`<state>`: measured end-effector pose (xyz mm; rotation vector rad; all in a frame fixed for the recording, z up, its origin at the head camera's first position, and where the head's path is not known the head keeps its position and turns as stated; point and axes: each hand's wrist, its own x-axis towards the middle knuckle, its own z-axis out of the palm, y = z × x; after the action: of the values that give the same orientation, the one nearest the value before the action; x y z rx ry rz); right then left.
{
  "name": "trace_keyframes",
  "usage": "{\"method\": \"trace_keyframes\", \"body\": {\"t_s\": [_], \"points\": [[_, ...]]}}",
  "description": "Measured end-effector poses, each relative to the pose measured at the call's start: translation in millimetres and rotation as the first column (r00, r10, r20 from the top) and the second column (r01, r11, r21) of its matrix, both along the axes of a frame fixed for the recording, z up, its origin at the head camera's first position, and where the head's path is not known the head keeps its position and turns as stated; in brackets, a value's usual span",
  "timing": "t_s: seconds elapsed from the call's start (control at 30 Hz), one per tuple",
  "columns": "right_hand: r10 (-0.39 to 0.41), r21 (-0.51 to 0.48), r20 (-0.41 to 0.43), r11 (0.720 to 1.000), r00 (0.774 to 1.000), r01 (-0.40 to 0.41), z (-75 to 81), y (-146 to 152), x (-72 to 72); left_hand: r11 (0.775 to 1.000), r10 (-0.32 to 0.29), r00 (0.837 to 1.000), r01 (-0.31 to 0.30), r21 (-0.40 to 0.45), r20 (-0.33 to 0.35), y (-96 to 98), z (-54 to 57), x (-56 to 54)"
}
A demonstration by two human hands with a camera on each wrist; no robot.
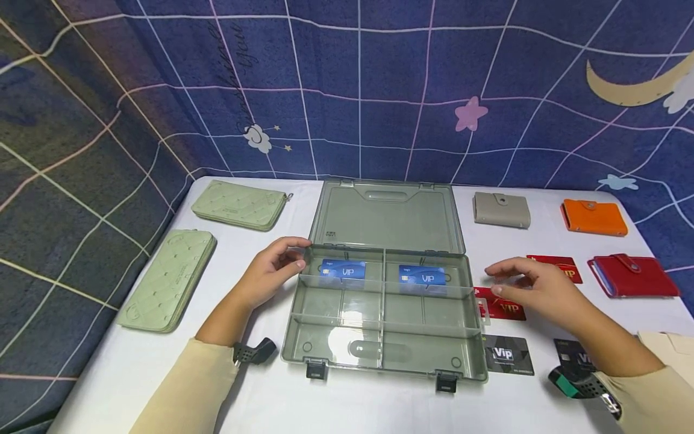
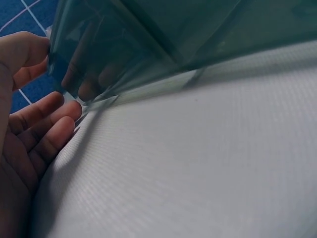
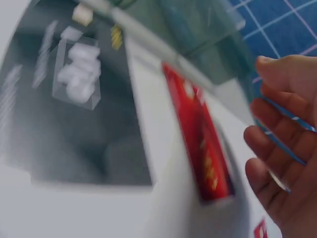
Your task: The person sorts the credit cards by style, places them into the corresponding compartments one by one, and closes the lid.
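A translucent grey-green divided plastic box (image 1: 349, 355) lies with its lid (image 1: 386, 220) folded back. One blue VIP card (image 1: 343, 270) is in its back left compartment, another blue VIP card (image 1: 422, 276) in its back right one. My left hand (image 1: 269, 269) rests at the back left corner, thumb and index fingertip right at the outer wall. In the left wrist view, its other fingers curl loosely beside the box. My right hand (image 1: 534, 286), fingers relaxed and holding nothing, hovers right of the box over a red VIP card (image 1: 501, 306); another red card (image 1: 566, 265) lies behind it.
Black Vip cards (image 1: 509, 355) (image 1: 573, 352) lie right of the box. Grey (image 1: 501, 211), orange (image 1: 593, 218) and red card holders (image 1: 637, 276) stand farther right. Two green quilted wallets (image 1: 238, 205) (image 1: 168, 280) lie left. A dark blue gridded curtain (image 1: 379, 90) borders the white table.
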<state>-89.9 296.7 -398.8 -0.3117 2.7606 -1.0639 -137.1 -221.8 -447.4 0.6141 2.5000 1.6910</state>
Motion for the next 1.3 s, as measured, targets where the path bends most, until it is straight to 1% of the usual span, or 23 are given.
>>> {"method": "trace_keyframes", "body": {"t_s": [0.07,0.13,0.23,0.3,0.47,0.53,0.6,0.73,1.03,1.17,1.3], "points": [[0.028,0.034,-0.012,0.999,1.000,-0.028,-6.4,7.2,4.1,1.000,0.000,1.000,0.000,0.003,0.001,0.1,0.2,0.1],[0.066,0.068,-0.042,0.996,0.997,-0.063,-11.5,11.4,7.7,1.000,0.002,1.000,-0.002,0.010,0.007,0.0,0.3,0.6],[0.118,0.096,-0.102,0.990,0.988,-0.108,-17.4,13.9,11.5,1.000,0.004,1.000,-0.004,0.015,-0.002,0.5,0.4,1.3],[0.137,0.127,-0.129,0.984,0.982,-0.121,-19.0,14.3,13.0,1.000,0.000,1.000,0.000,0.021,-0.007,1.3,0.1,1.3],[0.174,0.172,-0.146,0.974,0.974,-0.148,-21.1,11.8,11.0,1.000,0.006,1.000,-0.006,0.017,0.002,1.3,0.7,1.2],[0.183,0.172,-0.141,0.972,0.973,-0.158,-20.8,10.8,9.0,1.000,0.011,1.000,-0.011,0.012,0.009,1.1,1.1,1.2],[0.189,0.169,-0.129,0.972,0.973,-0.166,-20.1,9.7,6.9,1.000,0.011,1.000,-0.011,0.012,0.010,1.1,1.4,0.9],[0.184,0.165,-0.073,0.972,0.980,-0.170,-17.6,7.9,3.6,1.000,0.009,1.000,-0.009,0.014,0.008,0.9,0.6,0.5],[0.176,0.190,0.004,0.966,0.984,-0.173,-13.6,2.8,-2.8,1.000,0.004,1.000,-0.004,0.024,0.006,0.9,1.8,1.3],[0.186,0.161,0.071,0.967,0.980,-0.196,-10.2,1.2,-7.4,1.000,0.000,1.000,0.000,0.018,0.002,1.1,0.8,0.9],[0.208,0.121,0.145,0.967,0.967,-0.226,-3.3,2.6,-11.5,1.000,-0.003,1.000,0.002,0.015,0.003,1.0,0.2,0.0]]}}
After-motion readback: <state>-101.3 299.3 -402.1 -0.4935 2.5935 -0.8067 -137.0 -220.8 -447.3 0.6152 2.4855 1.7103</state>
